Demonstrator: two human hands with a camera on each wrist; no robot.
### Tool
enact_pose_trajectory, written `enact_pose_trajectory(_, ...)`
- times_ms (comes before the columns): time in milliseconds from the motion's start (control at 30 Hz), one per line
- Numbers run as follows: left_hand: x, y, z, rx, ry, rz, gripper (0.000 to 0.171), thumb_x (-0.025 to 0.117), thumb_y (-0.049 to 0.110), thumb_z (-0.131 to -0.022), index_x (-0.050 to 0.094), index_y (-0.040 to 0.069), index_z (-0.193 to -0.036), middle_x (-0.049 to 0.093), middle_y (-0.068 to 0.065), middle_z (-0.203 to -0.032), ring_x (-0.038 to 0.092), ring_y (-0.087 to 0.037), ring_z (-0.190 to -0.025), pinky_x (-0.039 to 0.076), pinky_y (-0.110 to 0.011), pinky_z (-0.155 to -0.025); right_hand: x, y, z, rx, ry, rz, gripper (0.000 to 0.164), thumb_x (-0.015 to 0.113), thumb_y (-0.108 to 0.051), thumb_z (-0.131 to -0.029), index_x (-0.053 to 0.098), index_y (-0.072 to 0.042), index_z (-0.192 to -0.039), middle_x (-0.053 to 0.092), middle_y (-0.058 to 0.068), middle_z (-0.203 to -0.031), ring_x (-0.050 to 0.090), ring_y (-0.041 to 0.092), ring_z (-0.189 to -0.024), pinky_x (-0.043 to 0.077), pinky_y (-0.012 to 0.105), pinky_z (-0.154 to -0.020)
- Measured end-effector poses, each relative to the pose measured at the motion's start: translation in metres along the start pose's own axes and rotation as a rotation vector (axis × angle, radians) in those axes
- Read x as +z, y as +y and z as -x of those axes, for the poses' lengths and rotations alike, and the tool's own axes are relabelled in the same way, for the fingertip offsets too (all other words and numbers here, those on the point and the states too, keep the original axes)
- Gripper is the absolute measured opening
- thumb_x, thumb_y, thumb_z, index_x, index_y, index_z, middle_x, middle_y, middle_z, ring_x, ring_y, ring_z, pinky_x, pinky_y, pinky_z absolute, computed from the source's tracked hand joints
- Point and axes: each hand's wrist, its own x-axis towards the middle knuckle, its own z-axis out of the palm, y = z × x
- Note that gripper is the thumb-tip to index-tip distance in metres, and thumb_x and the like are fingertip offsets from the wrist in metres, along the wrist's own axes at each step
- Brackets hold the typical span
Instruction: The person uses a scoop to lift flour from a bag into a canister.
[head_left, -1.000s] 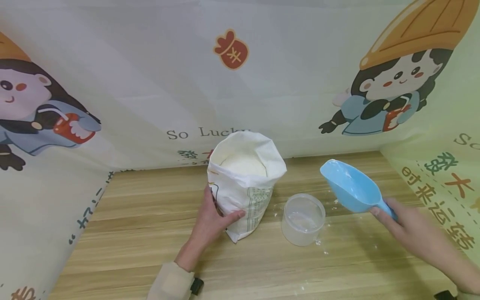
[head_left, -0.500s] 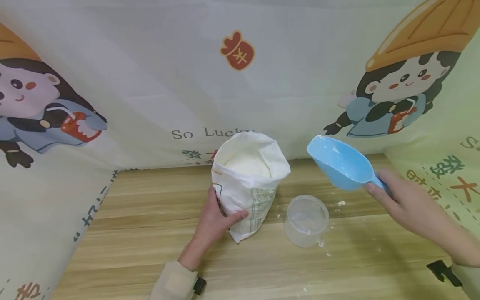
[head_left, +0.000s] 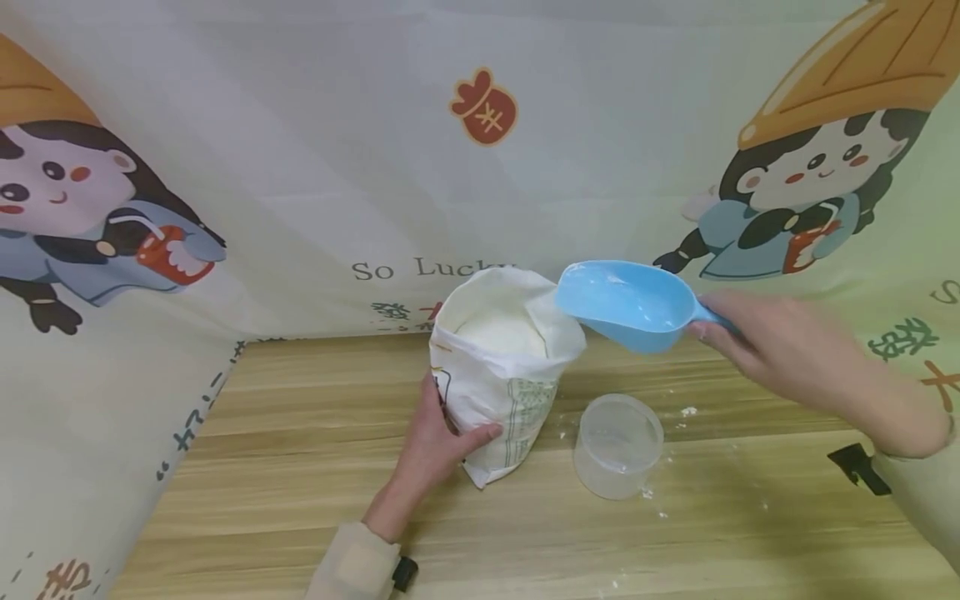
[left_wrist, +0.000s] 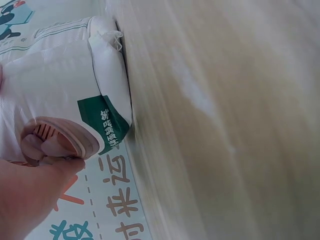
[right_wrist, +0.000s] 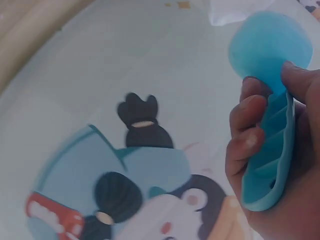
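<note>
A white flour-like powder [head_left: 495, 335] fills much of an open-topped white sack [head_left: 476, 392] that stands on the wooden table. My left hand [head_left: 435, 442] holds the sack low on its left side, thumb across the front. In the left wrist view, printed pictures and a green label show on the sack [left_wrist: 50, 80]. My right hand [head_left: 787, 358] grips a light blue scoop [head_left: 637, 304] by its handle, its tip beside the sack's upper right rim. Traces of powder cling inside the scoop. From the right wrist, curled fingers show round the ribbed handle [right_wrist: 272, 155].
A clear round plastic tub [head_left: 618, 450] stands right of the sack, below the scoop. Spilled white specks [head_left: 688, 412] dot the wooden table [head_left: 300, 433] around it. Printed cloth walls [head_left: 337, 167] enclose the back and sides.
My right hand has carried the scoop up and left, from right of the tub to the sack's rim. The left hand keeps hold of the sack; the view has shifted slightly.
</note>
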Motion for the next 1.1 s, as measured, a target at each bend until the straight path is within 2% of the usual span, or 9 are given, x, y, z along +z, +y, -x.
enact_pose_trajectory(200, 0.0, 0.0, 0.001, 0.007, -0.003, 0.004, 0.12, 0.096, 0.028, -0.073, 0.017, 0.012, -0.163, 0.047, -0.016, -0.15, 0.048, -0.032, -0.136, 0.036, -0.049, -0.116, -0.011, -0.005, -0.019, -0.002, -0.06, 0.051, 0.017, 0.076, -0.026, -0.095, 0.06, -0.018, -0.095, 0.041, -0.011, -0.067, 0.041, 0.008, -0.059, 0.032, 0.027, -0.051)
enact_pose_trajectory(367, 0.0, -0.001, 0.001, 0.006, -0.008, 0.012, 0.121, 0.096, 0.029, -0.074, 0.016, 0.013, -0.163, 0.047, -0.016, -0.15, 0.048, -0.032, -0.136, 0.036, -0.049, -0.116, -0.016, -0.011, -0.031, 0.017, -0.12, 0.055, 0.023, 0.077, -0.028, -0.095, 0.064, -0.012, -0.105, 0.049, -0.009, -0.068, 0.042, 0.011, -0.057, 0.033, 0.03, -0.048)
enact_pose_trajectory(533, -0.001, 0.0, 0.001, 0.002, -0.009, 0.002, 0.121, 0.096, 0.03, -0.074, 0.016, 0.013, -0.163, 0.046, -0.015, -0.15, 0.047, -0.031, -0.136, 0.036, -0.049, -0.117, -0.021, -0.02, -0.046, 0.003, -0.158, 0.091, 0.023, 0.077, -0.028, -0.095, 0.057, -0.016, -0.091, 0.042, -0.008, -0.064, 0.04, 0.012, -0.056, 0.032, 0.03, -0.049)
enact_pose_trajectory(800, -0.003, 0.007, -0.001, 0.005, -0.009, -0.019, 0.122, 0.097, 0.029, -0.072, 0.018, 0.012, -0.162, 0.045, -0.015, -0.151, 0.047, -0.031, -0.136, 0.035, -0.049, -0.117, -0.021, -0.039, -0.074, -0.014, -0.267, 0.131, 0.032, 0.076, -0.033, -0.095, 0.052, -0.022, -0.078, 0.044, -0.006, -0.066, 0.042, 0.016, -0.057, 0.034, 0.034, -0.05)
enact_pose_trajectory(1100, -0.008, 0.011, -0.006, 0.061, -0.006, 0.021, 0.139, 0.102, 0.026, -0.064, 0.007, 0.029, -0.166, 0.036, -0.006, -0.16, 0.045, -0.028, -0.139, 0.038, -0.051, -0.115, -0.015, -0.058, -0.097, -0.033, -0.345, 0.18, 0.03, 0.076, -0.03, -0.095, 0.057, -0.019, -0.075, 0.048, -0.004, -0.063, 0.045, 0.017, -0.059, 0.039, 0.034, -0.052)
